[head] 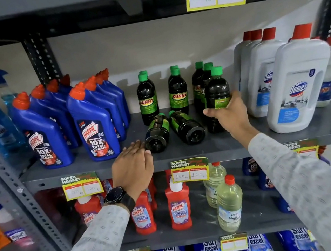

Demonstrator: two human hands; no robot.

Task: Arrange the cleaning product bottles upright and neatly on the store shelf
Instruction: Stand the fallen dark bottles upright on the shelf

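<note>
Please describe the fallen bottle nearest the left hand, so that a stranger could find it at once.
Look at the middle grey shelf, between the blue Harpic bottles and the white Domex bottles. Among the dark, green-capped Sunny bottles, two lie on their sides. The wanted bottle is the left one, its round base at the left hand's fingertips.

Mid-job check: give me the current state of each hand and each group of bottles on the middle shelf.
Right hand: gripping an upright dark Sunny bottle.
Left hand: open, fingers by the base of a fallen bottle.
Left fallen bottle: on its side, base outward.
Right fallen bottle: on its side, base outward.
Other Sunny bottles: upright.
Blue Harpic bottles: upright, in rows.
White Domex bottles: upright.
</note>
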